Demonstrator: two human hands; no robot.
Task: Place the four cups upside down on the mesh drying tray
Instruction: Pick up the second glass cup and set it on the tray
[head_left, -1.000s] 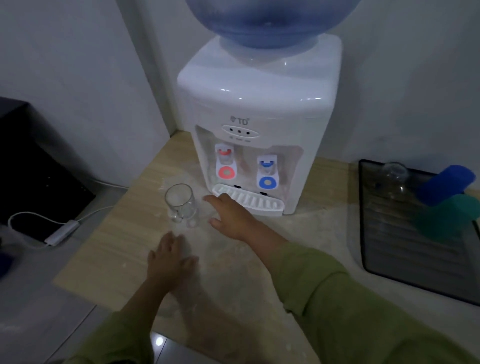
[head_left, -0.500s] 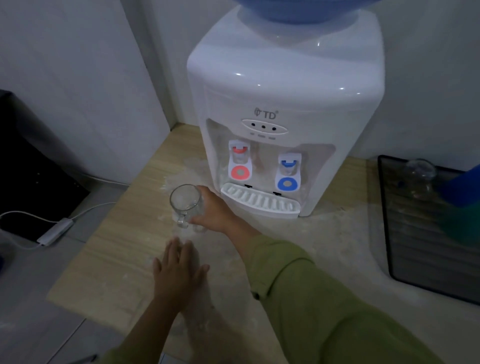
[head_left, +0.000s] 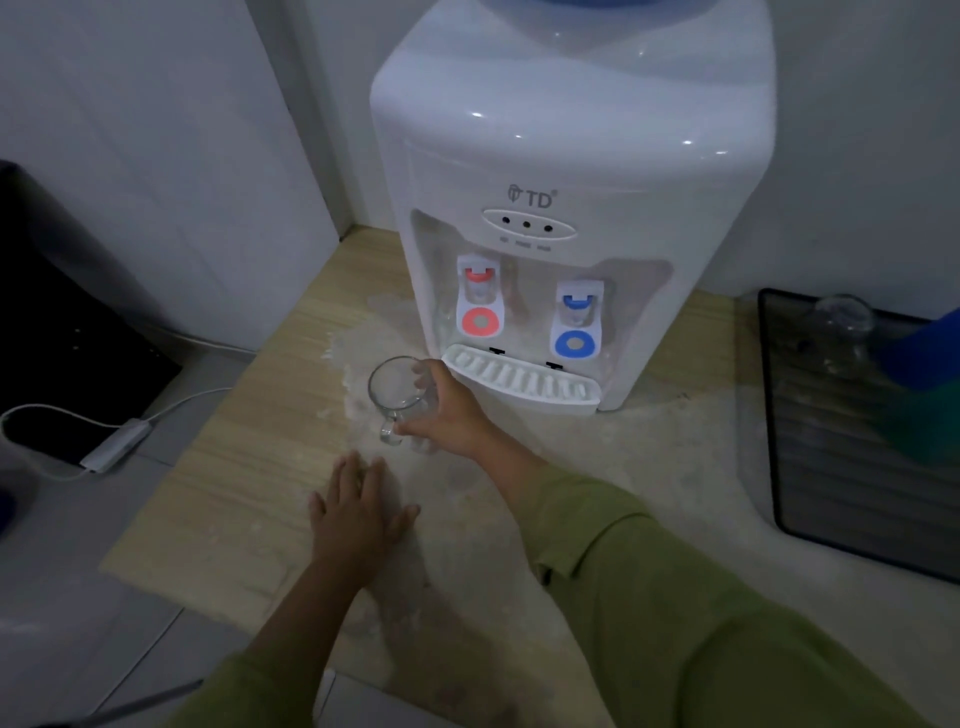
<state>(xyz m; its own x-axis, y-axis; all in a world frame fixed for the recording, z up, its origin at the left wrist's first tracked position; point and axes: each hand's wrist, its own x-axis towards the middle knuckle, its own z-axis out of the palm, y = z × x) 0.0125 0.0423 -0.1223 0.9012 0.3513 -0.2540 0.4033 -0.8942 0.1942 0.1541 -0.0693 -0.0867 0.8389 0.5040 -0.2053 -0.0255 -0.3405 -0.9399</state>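
A clear glass cup (head_left: 397, 389) is gripped by the right hand (head_left: 451, 410), fingers wrapped around its side, near the tabletop's left edge just in front of the water dispenser (head_left: 566, 208). The left hand (head_left: 358, 512) is laid flat on the tabletop, fingers spread, holding nothing. The pick-up step appears to be in hand. Next, the cup must be carried to the drying tray (head_left: 852, 467) at the right edge, inverted and set down beside the cups already there.
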